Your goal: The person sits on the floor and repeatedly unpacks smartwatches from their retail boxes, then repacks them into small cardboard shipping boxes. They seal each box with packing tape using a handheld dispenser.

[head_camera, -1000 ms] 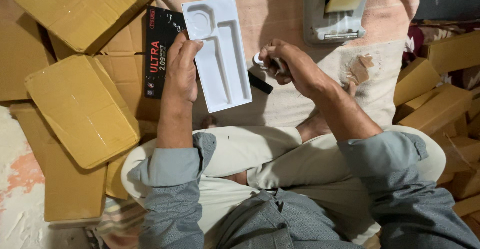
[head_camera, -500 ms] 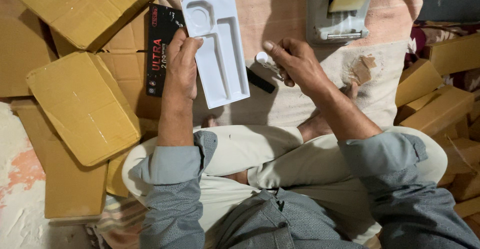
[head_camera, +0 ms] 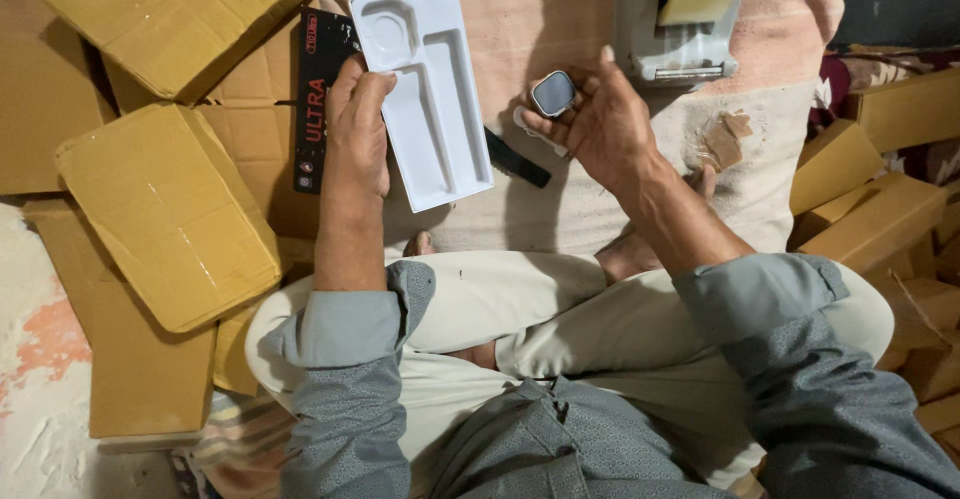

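Observation:
My left hand (head_camera: 358, 129) grips the near left edge of a white plastic tray insert (head_camera: 432, 79) with moulded recesses, which lies partly over a black product box (head_camera: 318, 89). My right hand (head_camera: 600, 124) is turned palm up and holds a small square watch body (head_camera: 553, 93) with a dark face between its fingertips. A black strap (head_camera: 517, 160) lies on the cloth between the tray and my right hand. I sit cross-legged in light trousers and grey sleeves.
Brown cardboard boxes (head_camera: 170, 214) are piled at the left, and more boxes (head_camera: 870, 209) stand at the right. A tape dispenser (head_camera: 685, 14) with a brown roll sits at the top. Torn tape scraps (head_camera: 722, 139) lie on the pale cloth (head_camera: 560, 19).
My right hand has turned over and lifted, so the watch body now faces up in its fingers. The left hand still holds the white tray in the same place.

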